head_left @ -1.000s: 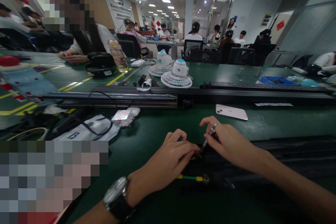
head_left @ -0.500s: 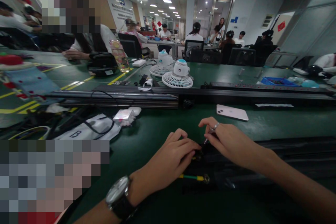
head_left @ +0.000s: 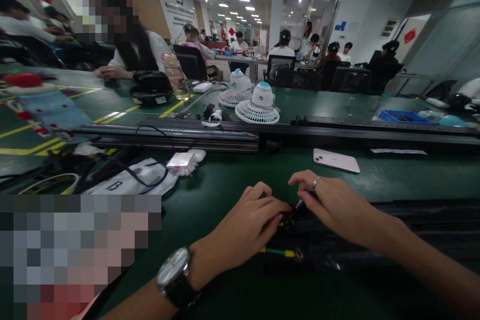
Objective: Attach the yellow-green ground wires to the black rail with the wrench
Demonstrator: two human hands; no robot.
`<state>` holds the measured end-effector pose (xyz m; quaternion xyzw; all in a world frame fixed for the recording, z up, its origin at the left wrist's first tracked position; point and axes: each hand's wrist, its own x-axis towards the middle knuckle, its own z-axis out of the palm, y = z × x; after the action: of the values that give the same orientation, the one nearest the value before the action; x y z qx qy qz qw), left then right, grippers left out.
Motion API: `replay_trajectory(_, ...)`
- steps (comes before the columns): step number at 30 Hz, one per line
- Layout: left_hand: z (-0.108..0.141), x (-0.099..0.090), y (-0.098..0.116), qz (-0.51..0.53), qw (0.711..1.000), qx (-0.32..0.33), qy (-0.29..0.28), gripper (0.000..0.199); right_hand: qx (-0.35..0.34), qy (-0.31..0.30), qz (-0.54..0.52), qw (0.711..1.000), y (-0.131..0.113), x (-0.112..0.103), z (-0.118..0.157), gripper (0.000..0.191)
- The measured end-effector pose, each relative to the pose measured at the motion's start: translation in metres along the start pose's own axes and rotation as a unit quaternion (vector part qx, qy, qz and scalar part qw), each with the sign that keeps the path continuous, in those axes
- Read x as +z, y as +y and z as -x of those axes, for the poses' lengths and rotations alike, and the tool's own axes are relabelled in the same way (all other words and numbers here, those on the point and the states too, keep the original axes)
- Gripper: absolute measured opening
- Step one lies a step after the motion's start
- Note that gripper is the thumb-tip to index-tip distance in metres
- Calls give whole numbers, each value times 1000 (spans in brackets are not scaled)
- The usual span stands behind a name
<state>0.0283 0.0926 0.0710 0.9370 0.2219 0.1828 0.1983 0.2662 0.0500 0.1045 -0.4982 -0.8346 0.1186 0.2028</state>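
Note:
Over the green table, my left hand (head_left: 249,217) is closed, its fingertips pinching near a small brassy part (head_left: 288,219) that they partly cover. A small dark cylindrical piece with pale lettering (head_left: 298,205) is in the closed fingers of my right hand (head_left: 318,192), tilted down toward my left fingertips. Below them lies a green-and-yellow wire (head_left: 279,252) with a ring terminal at its right end. Dark plastic-wrapped bars (head_left: 423,225) lie beneath and beyond my right forearm. What exactly the left fingertips grip is too small to tell.
A pink phone (head_left: 336,160) lies beyond my right hand. Long dark metal profiles (head_left: 195,140) cross the table, with two white fans (head_left: 258,105) behind. Cables, a white bag (head_left: 138,177) and a small box (head_left: 182,161) are at left. A person (head_left: 127,55) sits across.
The whole view has shifted slightly. The dark cylindrical piece now shows its lettering between my hands; both hands keep nearly the same pose.

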Motion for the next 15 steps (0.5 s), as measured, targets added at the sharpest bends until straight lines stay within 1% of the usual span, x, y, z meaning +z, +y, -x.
replay_trajectory(6,0,2,-1,-3,1000,-7,-1,28,-14,13,16,1000,1,0,-1,26)
replay_trajectory(15,0,2,-2,1,1000,5,9,28,-18,21,25,999,-2,-1,2,24)
